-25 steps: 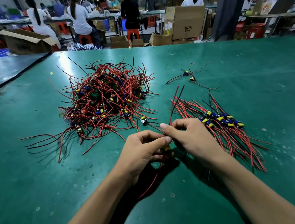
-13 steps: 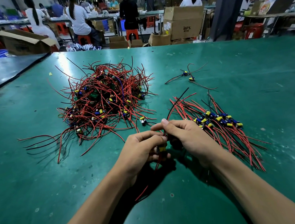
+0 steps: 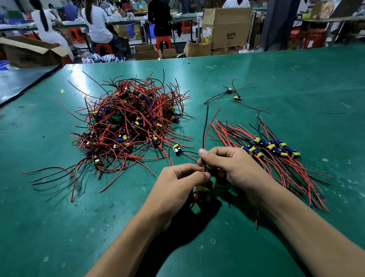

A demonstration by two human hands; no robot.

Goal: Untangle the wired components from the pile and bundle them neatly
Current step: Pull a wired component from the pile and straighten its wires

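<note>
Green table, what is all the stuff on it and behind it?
table: one, green, fills the view
tangled pile: one, red and black wires with yellow and blue parts, left of middle
tidy bunch: one, same colours, right, beside the right hand
loose pieces: two, yellow and blue with wires, far, right of the pile
held piece: one, red and black wires, yellow part, between both hands
boxes: several, brown, behind the table
stools: several, orange-red, behind the table
people: several, mostly white tops, far benches
left hand: one, grips the held piece
right hand: one, pinches its wires
</note>
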